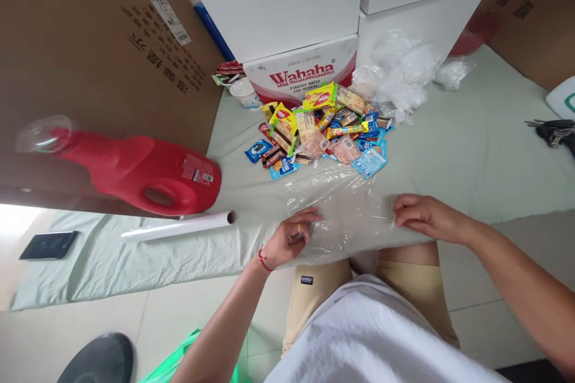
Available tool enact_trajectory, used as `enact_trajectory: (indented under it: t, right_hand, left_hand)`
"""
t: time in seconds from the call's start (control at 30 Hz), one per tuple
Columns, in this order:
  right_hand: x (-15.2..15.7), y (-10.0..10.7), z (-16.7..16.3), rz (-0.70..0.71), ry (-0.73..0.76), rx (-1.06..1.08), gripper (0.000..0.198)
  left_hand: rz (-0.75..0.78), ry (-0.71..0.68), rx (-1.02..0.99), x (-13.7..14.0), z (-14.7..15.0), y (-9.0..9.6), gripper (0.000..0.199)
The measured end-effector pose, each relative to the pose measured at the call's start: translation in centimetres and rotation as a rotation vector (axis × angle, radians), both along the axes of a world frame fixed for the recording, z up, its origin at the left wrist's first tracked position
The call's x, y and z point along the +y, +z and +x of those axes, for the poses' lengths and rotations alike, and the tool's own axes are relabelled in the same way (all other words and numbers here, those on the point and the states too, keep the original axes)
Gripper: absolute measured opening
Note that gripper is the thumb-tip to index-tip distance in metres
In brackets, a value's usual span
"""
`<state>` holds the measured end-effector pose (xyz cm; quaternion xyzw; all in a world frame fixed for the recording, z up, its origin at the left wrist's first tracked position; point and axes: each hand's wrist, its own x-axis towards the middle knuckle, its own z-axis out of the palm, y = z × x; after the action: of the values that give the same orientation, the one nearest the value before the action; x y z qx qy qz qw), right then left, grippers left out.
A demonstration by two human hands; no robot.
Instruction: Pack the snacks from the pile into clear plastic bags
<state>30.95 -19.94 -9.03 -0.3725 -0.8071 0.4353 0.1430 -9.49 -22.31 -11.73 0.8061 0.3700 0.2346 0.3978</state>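
A clear plastic bag lies flat on the cloth-covered table in front of me. My right hand pinches its right edge between thumb and bent fingers. At the left edge rests my left hand, its fingers partly stretched over the plastic and the thumb apart from them. Just beyond the bag is a heap of wrapped snacks in yellow, blue, red and clear packets. A pile of crumpled clear plastic bags sits behind the heap to the right.
On the left are a red jug-like bottle, a white roll and a black phone. A Wahaha carton and white boxes stand at the back, with a paper cup beside them. Keys lie far right.
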Motion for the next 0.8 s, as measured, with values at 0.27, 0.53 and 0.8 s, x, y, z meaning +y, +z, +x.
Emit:
enact_trajectory:
  t: [0.27,0.53,0.8]
  right_hand:
    - [-6.3,0.8,2.5,-0.021,0.061,-0.176,0.028]
    - [-3.2,1.4,-7.7,0.419,-0.187,-0.087,0.032]
    - [-7.8,-5.1,-6.0,0.348,0.018,-0.104,0.049]
  left_hand:
    - [-0.184,0.44,-0.328,0.3,0.6,1.7,0.013]
    - [0.147,0.634,0.143,3.0,7.1,2.1,0.022]
    - [0.294,0.468,0.674,3.5,6.7,-2.4,0.051]
